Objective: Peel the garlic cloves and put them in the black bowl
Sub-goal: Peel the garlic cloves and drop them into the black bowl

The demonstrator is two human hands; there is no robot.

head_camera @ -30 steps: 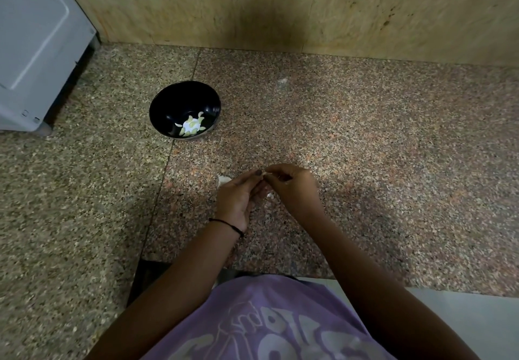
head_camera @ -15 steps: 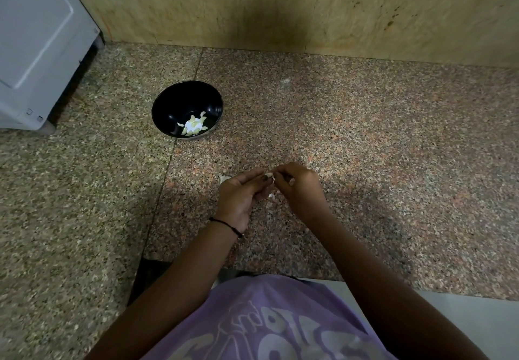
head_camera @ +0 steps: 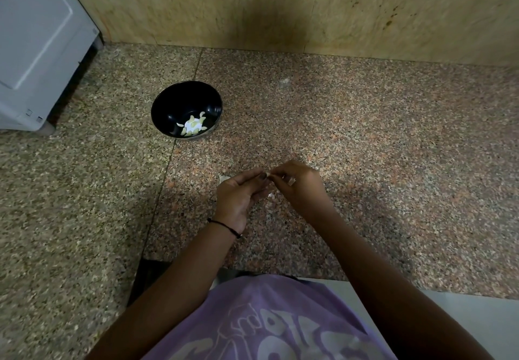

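Both hands stay fingertip to fingertip above the granite counter (head_camera: pixel 379 163), left hand (head_camera: pixel 238 195) and right hand (head_camera: pixel 299 184) together pinching one garlic clove (head_camera: pixel 268 175), its long axis too small to read. One skin scrap (head_camera: pixel 271 195) lies just beneath the grip. Beyond, leftward, one black bowl (head_camera: pixel 168 98) holds about seven peeled cloves (head_camera: pixel 193 127); one white appliance (head_camera: pixel 36 51) stands farther left.

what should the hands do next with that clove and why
Probably peel the garlic clove with the right hand while the left hand pinches it: both hands meet at it, apart from the black bowl, which holds peeled cloves.
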